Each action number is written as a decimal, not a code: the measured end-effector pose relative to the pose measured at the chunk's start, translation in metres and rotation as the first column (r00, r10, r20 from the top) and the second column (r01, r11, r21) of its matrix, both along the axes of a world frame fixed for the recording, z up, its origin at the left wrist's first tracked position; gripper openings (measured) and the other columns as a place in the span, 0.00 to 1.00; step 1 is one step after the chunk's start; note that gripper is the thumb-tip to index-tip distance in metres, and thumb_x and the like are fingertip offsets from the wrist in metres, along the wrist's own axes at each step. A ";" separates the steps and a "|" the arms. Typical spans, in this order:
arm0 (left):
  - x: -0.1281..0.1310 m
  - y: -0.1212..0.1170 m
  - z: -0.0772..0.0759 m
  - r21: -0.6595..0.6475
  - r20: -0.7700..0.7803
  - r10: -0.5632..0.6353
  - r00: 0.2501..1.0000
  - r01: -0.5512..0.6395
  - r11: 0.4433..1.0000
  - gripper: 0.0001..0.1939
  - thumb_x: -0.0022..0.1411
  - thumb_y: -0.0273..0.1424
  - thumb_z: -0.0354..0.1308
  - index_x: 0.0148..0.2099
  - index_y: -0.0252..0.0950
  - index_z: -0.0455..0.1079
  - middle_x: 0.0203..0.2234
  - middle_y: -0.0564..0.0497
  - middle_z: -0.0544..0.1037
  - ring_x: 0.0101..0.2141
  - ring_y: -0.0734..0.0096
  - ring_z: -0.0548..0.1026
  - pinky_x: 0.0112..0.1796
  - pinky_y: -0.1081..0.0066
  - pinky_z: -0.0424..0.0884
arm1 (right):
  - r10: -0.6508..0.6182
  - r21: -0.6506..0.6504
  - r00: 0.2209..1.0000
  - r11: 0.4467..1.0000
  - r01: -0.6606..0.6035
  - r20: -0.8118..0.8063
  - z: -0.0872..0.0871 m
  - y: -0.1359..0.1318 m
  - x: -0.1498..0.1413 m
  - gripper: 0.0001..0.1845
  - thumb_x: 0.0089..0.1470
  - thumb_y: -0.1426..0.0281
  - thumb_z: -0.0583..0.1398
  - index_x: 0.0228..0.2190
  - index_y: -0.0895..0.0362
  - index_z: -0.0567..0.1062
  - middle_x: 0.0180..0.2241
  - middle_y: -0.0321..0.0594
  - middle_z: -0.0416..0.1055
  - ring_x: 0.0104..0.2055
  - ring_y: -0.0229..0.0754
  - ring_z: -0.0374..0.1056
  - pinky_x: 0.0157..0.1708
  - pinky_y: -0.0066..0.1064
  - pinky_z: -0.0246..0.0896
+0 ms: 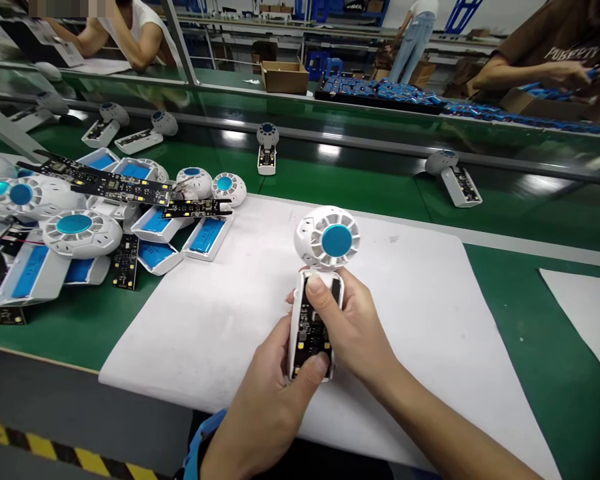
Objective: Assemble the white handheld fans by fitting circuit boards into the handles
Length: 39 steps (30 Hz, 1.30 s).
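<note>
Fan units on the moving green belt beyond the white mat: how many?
5: two white open-backed fan units far left, one centre, one right, one at the left edge; more may be hidden.

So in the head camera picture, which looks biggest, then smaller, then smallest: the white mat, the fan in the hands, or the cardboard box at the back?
1. White mat, by far the largest.
2. Fan, held by the left hand and right hand.
3. Cardboard box, which looks smallest, but it sits far from the camera, so its true size against the fan is unsure.
</note>
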<state>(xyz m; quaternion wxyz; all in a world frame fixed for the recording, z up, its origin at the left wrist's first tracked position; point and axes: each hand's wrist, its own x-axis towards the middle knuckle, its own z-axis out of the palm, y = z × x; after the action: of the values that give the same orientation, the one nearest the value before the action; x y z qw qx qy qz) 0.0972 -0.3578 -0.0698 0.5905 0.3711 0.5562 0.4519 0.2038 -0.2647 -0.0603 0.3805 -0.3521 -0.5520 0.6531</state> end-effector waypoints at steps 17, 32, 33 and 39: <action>-0.041 0.017 0.006 0.173 0.011 0.472 0.882 -0.466 0.868 0.19 0.66 0.44 0.63 0.52 0.37 0.70 0.48 0.46 0.81 0.47 0.62 0.80 0.47 0.69 0.76 | 0.550 -0.270 0.830 0.789 -0.552 -0.093 -0.018 -0.021 -0.011 0.18 0.62 0.61 0.65 0.50 0.55 0.72 0.33 0.35 0.72 0.35 0.37 0.69 0.36 0.28 0.66; -0.077 -0.003 -0.013 0.135 -0.242 0.337 0.910 -0.312 0.940 0.17 0.71 0.45 0.55 0.53 0.40 0.70 0.52 0.45 0.77 0.57 0.57 0.70 0.58 0.58 0.65 | -0.243 0.133 0.969 0.962 0.237 0.035 -0.053 0.145 -0.052 0.26 0.59 0.72 0.61 0.58 0.52 0.66 0.66 0.45 0.57 0.65 0.47 0.60 0.64 0.44 0.58; -0.076 -0.003 -0.014 0.142 -0.234 0.340 0.911 -0.314 0.939 0.17 0.70 0.44 0.55 0.52 0.40 0.71 0.51 0.45 0.78 0.56 0.57 0.72 0.57 0.59 0.66 | -0.225 0.187 0.973 0.959 0.212 0.052 -0.055 0.146 -0.065 0.26 0.60 0.73 0.61 0.58 0.53 0.66 0.66 0.46 0.57 0.65 0.49 0.60 0.64 0.47 0.58; -0.067 -0.003 -0.014 0.161 -0.236 0.373 0.897 -0.342 0.926 0.16 0.68 0.44 0.57 0.49 0.39 0.74 0.44 0.46 0.82 0.50 0.56 0.76 0.53 0.60 0.66 | -0.016 0.396 0.981 0.916 -0.063 0.192 -0.051 0.159 -0.153 0.20 0.63 0.70 0.65 0.55 0.58 0.72 0.57 0.47 0.69 0.56 0.51 0.68 0.60 0.53 0.62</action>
<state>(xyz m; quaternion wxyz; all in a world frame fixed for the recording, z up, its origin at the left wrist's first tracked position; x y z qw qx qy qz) 0.0305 -0.3605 -0.0842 0.3960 0.3524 0.6612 0.5309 0.0513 -0.1057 -0.1112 0.3816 -0.3211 -0.7123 0.4938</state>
